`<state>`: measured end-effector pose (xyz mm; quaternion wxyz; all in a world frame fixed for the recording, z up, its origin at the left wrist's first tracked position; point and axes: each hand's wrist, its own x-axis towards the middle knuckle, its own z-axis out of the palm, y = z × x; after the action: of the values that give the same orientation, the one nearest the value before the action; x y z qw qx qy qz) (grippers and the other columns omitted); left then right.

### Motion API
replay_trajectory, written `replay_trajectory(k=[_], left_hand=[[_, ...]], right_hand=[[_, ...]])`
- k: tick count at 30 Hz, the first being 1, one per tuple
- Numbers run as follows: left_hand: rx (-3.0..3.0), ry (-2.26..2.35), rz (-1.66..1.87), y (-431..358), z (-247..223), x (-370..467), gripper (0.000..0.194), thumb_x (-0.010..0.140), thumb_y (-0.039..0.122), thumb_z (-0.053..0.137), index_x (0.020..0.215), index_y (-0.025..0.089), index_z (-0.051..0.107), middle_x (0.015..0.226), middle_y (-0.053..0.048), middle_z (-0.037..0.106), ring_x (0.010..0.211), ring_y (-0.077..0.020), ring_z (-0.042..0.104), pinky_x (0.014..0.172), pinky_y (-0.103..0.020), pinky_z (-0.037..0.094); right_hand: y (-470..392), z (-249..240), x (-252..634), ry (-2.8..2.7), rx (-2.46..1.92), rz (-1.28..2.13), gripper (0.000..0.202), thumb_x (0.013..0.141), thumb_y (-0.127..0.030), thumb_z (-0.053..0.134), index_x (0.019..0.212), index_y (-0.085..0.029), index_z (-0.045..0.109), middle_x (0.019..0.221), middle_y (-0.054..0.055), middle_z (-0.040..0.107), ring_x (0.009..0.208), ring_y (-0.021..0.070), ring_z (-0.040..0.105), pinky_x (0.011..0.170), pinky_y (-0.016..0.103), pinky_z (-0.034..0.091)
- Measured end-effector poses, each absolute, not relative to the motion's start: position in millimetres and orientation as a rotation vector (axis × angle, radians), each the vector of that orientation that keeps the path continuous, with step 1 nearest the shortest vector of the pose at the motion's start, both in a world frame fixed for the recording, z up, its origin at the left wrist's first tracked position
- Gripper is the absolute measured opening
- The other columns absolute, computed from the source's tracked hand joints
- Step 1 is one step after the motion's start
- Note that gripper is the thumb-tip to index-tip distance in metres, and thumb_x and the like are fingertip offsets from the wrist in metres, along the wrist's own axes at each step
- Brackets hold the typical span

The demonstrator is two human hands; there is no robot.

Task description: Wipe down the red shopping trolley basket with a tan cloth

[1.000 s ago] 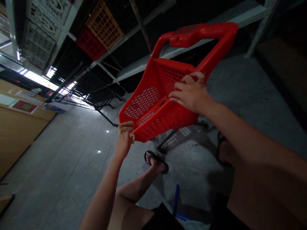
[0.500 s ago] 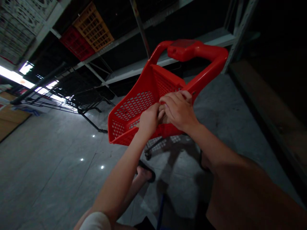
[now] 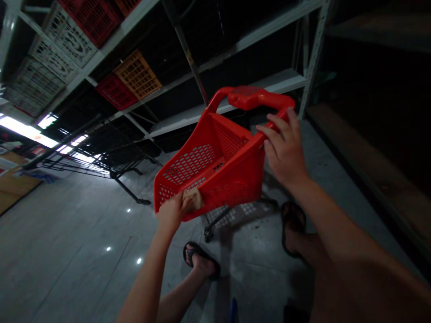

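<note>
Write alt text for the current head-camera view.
A red shopping cart, with a person's left hand holding a tan cloth at its near rim and the right hand at its handle; plastic crates sit on shelving beyond.

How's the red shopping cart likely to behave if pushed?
The red shopping cart probably rolls readily: a caster shows underneath, on smooth-looking floor. It should feel fairly stiff, since its moulded-looking walls show no obvious sag. Likely light for its size, given those perforated, plastic-looking sides.
</note>
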<state>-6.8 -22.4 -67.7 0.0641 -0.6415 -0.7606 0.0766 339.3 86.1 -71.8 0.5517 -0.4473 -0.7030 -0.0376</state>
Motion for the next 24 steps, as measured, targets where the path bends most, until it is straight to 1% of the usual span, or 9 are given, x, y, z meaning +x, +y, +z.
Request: replay_trajectory(k=[2, 5, 6, 9, 12, 14, 17, 21, 24], left_hand=[[-1.951, -2.294, 0.217, -9, -65, 25, 0.031, 0.105, 0.045, 0.046, 0.098, 0.022, 0.064, 0.090, -0.010, 0.078, 0.082, -0.0269, 0.074, 0.063, -0.029, 0.043], [-2.015, -2.240, 0.031, 20, -58, 94, 0.029, 0.107, 0.042, 0.045, 0.105, 0.020, 0.063, 0.096, -0.013, 0.078, 0.086, -0.0279, 0.075, 0.066, -0.031, 0.047], [-2.071, -2.192, -0.052, 30, -54, 117, 0.027, 0.107, 0.039, 0.044, 0.107, 0.019, 0.062, 0.099, -0.014, 0.077, 0.088, -0.0275, 0.075, 0.067, -0.031, 0.048], [-2.233, -2.014, -0.293, 55, -44, 172, 0.019, 0.108, 0.024, 0.041, 0.115, 0.017, 0.057, 0.110, -0.015, 0.075, 0.095, -0.0252, 0.075, 0.072, -0.031, 0.050], [-2.262, -1.958, -0.350, 66, -43, 184, 0.017, 0.108, 0.022, 0.040, 0.113, 0.018, 0.056, 0.107, -0.014, 0.074, 0.095, -0.0247, 0.075, 0.073, -0.031, 0.051], [-2.255, -1.952, -0.267, 64, -49, 170, 0.018, 0.108, 0.024, 0.040, 0.111, 0.019, 0.057, 0.102, -0.012, 0.074, 0.092, -0.0251, 0.075, 0.072, -0.031, 0.051], [-2.230, -1.943, -0.086, 48, -64, 123, 0.017, 0.105, 0.021, 0.042, 0.111, 0.018, 0.058, 0.100, -0.012, 0.074, 0.095, -0.0261, 0.075, 0.075, -0.032, 0.052], [-2.102, -2.029, 0.110, 5, -83, 35, 0.016, 0.101, 0.018, 0.045, 0.102, 0.017, 0.061, 0.100, -0.014, 0.075, 0.097, -0.0282, 0.074, 0.081, -0.035, 0.053], [-2.018, -2.133, 0.177, -30, -91, -31, 0.016, 0.099, 0.018, 0.046, 0.101, 0.017, 0.061, 0.104, -0.015, 0.075, 0.098, -0.0304, 0.073, 0.083, -0.037, 0.053]], right_hand=[[84, -73, 332, -1.632, -1.042, -0.063, 0.055, 0.094, -0.010, 0.041, 0.139, -0.032, 0.062, 0.153, 0.005, 0.054, 0.160, 0.0359, 0.022, 0.126, 0.071, 0.029], [82, -75, 323, -1.605, -1.039, -0.046, 0.064, 0.085, -0.002, 0.039, 0.138, -0.030, 0.063, 0.151, 0.005, 0.056, 0.161, 0.0341, 0.019, 0.126, 0.073, 0.030], [82, -76, 321, -1.600, -1.042, -0.040, 0.066, 0.084, -0.002, 0.039, 0.138, -0.032, 0.062, 0.150, 0.005, 0.056, 0.161, 0.0334, 0.020, 0.126, 0.074, 0.030], [85, -78, 323, -1.591, -1.045, -0.024, 0.067, 0.084, -0.004, 0.039, 0.140, -0.035, 0.059, 0.151, 0.004, 0.056, 0.161, 0.0326, 0.022, 0.124, 0.076, 0.031], [90, -79, 331, -1.615, -1.048, -0.018, 0.067, 0.084, -0.004, 0.038, 0.140, -0.034, 0.058, 0.153, 0.004, 0.054, 0.161, 0.0315, 0.020, 0.125, 0.074, 0.030], [91, -78, 338, -1.670, -1.061, -0.022, 0.068, 0.084, -0.002, 0.038, 0.142, -0.033, 0.057, 0.156, 0.004, 0.051, 0.162, 0.0311, 0.018, 0.126, 0.073, 0.030], [91, -77, 348, -1.769, -1.090, -0.040, 0.069, 0.085, -0.001, 0.039, 0.145, -0.032, 0.055, 0.160, 0.004, 0.047, 0.163, 0.0311, 0.015, 0.127, 0.071, 0.028], [93, -78, 353, -1.846, -1.112, -0.090, 0.071, 0.085, -0.001, 0.042, 0.149, -0.030, 0.051, 0.164, 0.004, 0.041, 0.164, 0.0293, 0.008, 0.131, 0.066, 0.022], [95, -80, 349, -1.865, -1.132, -0.074, 0.072, 0.085, -0.002, 0.044, 0.150, -0.031, 0.049, 0.165, 0.003, 0.038, 0.164, 0.0290, 0.004, 0.132, 0.063, 0.018]])
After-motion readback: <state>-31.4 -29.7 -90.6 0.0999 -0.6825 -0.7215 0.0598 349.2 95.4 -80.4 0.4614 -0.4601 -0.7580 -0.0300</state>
